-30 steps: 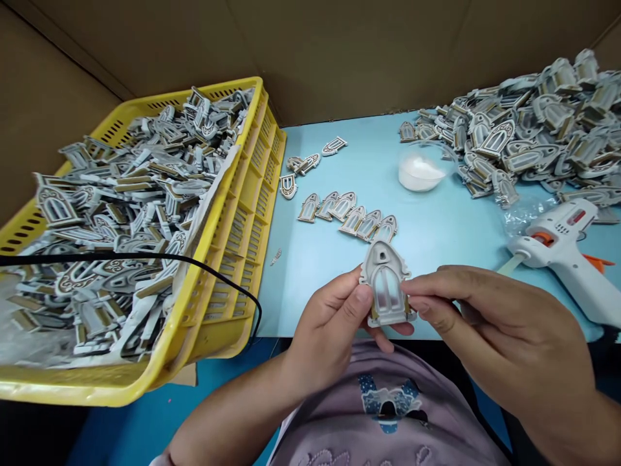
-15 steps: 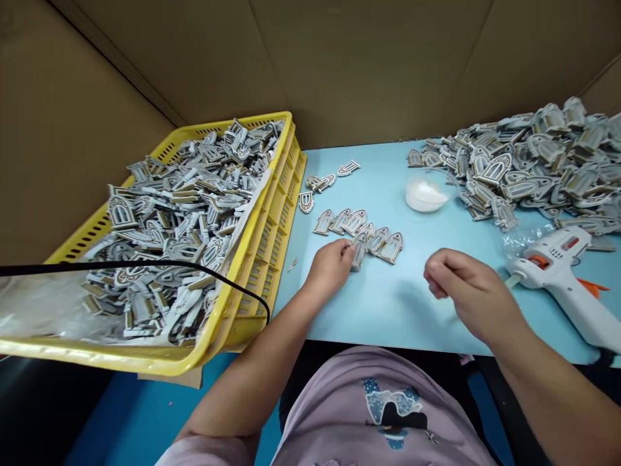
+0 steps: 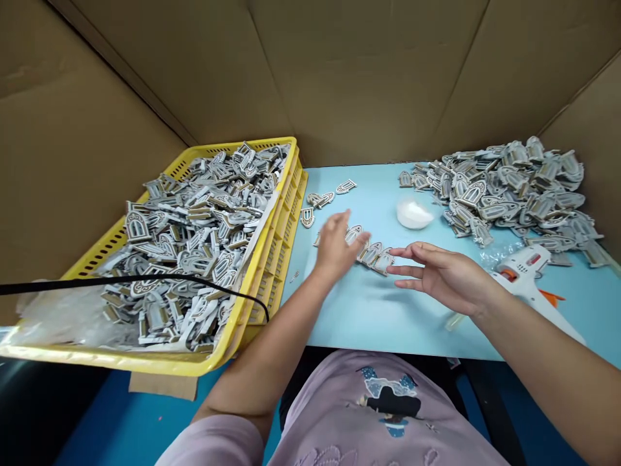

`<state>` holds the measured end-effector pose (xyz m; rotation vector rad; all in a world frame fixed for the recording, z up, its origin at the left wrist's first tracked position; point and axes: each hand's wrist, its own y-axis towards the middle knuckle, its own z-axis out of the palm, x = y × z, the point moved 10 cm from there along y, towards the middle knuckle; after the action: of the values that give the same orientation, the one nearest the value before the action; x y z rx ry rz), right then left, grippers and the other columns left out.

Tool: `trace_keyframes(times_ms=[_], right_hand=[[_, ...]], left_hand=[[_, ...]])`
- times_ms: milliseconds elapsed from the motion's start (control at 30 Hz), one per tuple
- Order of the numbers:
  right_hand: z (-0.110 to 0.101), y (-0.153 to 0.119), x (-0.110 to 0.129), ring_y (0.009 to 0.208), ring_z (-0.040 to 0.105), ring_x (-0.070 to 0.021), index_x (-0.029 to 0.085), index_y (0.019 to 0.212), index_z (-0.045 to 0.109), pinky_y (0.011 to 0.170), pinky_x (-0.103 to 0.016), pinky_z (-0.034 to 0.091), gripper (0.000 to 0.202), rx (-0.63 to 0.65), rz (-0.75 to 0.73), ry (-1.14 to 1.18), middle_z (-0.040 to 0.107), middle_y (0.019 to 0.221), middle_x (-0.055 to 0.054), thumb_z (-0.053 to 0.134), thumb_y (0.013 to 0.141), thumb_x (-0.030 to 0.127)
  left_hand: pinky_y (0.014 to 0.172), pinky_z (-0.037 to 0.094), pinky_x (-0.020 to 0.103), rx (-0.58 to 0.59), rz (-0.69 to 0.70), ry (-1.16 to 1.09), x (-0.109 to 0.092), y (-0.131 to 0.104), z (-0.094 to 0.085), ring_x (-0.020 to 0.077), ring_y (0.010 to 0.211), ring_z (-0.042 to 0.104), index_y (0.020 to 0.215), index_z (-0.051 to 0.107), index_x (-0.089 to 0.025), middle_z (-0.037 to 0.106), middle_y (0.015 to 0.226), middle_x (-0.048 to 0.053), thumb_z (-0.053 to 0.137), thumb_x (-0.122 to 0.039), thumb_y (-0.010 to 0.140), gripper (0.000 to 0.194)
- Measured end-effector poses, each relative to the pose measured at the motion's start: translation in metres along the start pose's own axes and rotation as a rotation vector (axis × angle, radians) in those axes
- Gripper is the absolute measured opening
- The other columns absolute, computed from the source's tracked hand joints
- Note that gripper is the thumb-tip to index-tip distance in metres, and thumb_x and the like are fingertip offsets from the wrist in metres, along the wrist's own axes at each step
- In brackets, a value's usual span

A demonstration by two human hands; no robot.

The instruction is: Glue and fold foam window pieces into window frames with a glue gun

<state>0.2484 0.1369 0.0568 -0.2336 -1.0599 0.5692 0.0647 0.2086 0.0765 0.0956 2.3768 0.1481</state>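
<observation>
Small white-and-gold arched window pieces (image 3: 373, 254) lie in an overlapping row on the light blue tabletop (image 3: 359, 317). My left hand (image 3: 336, 246) is over the left part of that row, fingers apart, hiding some of the pieces. To the right, my right hand (image 3: 436, 272) is held with its fingers stretched toward the row's right end; nothing shows in it. Its fingertips come close to the last piece, and I cannot tell whether they touch. Behind the row stands a small clear bowl of white material (image 3: 414, 213).
On the left, a yellow plastic crate (image 3: 286, 226) holds many similar pieces, with a black cord (image 3: 160, 278) across it. A large heap of pieces (image 3: 504, 188) is at the back right. A white glue gun (image 3: 538, 291) lies near my right arm. Cardboard walls (image 3: 369, 84) enclose the table.
My left hand has let go of a window piece and moved up over the row with its fingers spread. My right hand has opened from a closed shape and moved left toward the row.
</observation>
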Motion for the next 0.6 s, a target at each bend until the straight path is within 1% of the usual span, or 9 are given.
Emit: trace_keyframes(times_ms=[33,67,100,133,167,267,333,467,600], right_hand=[[0.010,-0.004,0.005,0.107,0.066,-0.0275,0.019,0.088,0.067,0.085,-0.043,0.058,0.019,0.043,-0.013,0.000,0.060,0.134,-0.007,0.072,0.084,0.037],[0.019,-0.007,0.009,0.103,0.067,-0.0250,0.019,0.090,0.068,0.083,-0.041,0.059,0.019,0.081,-0.033,-0.010,0.064,0.127,-0.008,0.070,0.086,0.038],[0.027,-0.010,0.013,0.096,0.068,-0.0217,0.019,0.092,0.069,0.081,-0.039,0.059,0.020,0.112,-0.056,-0.027,0.067,0.118,-0.008,0.069,0.088,0.039],[0.033,-0.013,0.017,0.090,0.068,-0.0189,0.020,0.093,0.070,0.078,-0.036,0.059,0.020,0.131,-0.080,-0.043,0.070,0.109,-0.007,0.068,0.089,0.039],[0.037,-0.017,0.020,0.086,0.068,-0.0172,0.020,0.092,0.070,0.076,-0.035,0.059,0.020,0.138,-0.103,-0.065,0.070,0.105,-0.007,0.068,0.089,0.039],[0.042,-0.026,0.027,0.097,0.068,-0.0195,0.020,0.083,0.070,0.078,-0.036,0.060,0.020,0.110,-0.172,-0.169,0.066,0.126,-0.007,0.070,0.088,0.040],[0.044,-0.033,0.031,0.116,0.063,-0.0237,0.021,0.083,0.071,0.084,-0.036,0.059,0.020,0.103,-0.217,-0.262,0.059,0.139,-0.007,0.069,0.089,0.040],[0.044,-0.043,0.035,0.140,0.043,-0.0257,0.024,0.089,0.075,0.091,-0.035,0.056,0.018,0.097,-0.273,-0.369,0.061,0.138,-0.009,0.068,0.090,0.041],[0.038,-0.054,0.037,0.144,0.038,-0.0266,0.029,0.103,0.076,0.098,-0.039,0.054,0.019,0.075,-0.324,-0.419,0.053,0.147,-0.006,0.067,0.091,0.040]], left_hand=[[0.106,0.041,0.037,0.144,0.084,-0.300,-0.021,-0.011,0.016,0.0261,0.134,0.046,0.150,0.040,-0.021,0.049,0.146,0.015,0.062,-0.044,0.090,0.068],[0.100,0.046,0.037,0.333,0.104,-0.605,-0.041,-0.026,0.034,0.0262,0.128,0.053,0.151,0.037,-0.022,0.053,0.142,0.015,0.062,-0.047,0.090,0.072],[0.094,0.049,0.037,0.500,0.069,-0.833,-0.056,-0.040,0.049,0.0264,0.121,0.058,0.152,0.034,-0.021,0.057,0.137,0.016,0.067,-0.049,0.086,0.079],[0.087,0.051,0.035,0.586,-0.001,-0.995,-0.064,-0.051,0.058,0.0245,0.110,0.064,0.151,0.035,-0.022,0.062,0.130,0.015,0.074,-0.047,0.081,0.084],[0.080,0.051,0.032,0.638,-0.085,-1.102,-0.068,-0.059,0.065,0.0211,0.098,0.067,0.145,0.044,-0.021,0.067,0.119,0.012,0.079,-0.044,0.076,0.080],[0.063,0.044,0.023,0.660,-0.254,-1.194,-0.066,-0.069,0.071,0.0094,0.064,0.058,0.103,0.070,-0.012,0.067,0.077,0.002,0.086,-0.035,0.070,0.043],[0.060,0.041,0.022,0.642,-0.278,-1.214,-0.065,-0.068,0.069,0.0074,0.059,0.054,0.082,0.072,-0.010,0.064,0.067,0.000,0.085,-0.035,0.071,0.030],[0.073,0.051,0.026,0.555,-0.323,-1.384,-0.061,-0.067,0.067,0.0130,0.077,0.064,0.083,0.069,-0.013,0.069,0.080,0.002,0.079,-0.039,0.077,0.029],[0.087,0.053,0.031,0.488,-0.388,-1.557,-0.059,-0.068,0.067,0.0132,0.087,0.067,0.085,0.059,-0.018,0.071,0.094,0.003,0.060,-0.036,0.093,0.019]])
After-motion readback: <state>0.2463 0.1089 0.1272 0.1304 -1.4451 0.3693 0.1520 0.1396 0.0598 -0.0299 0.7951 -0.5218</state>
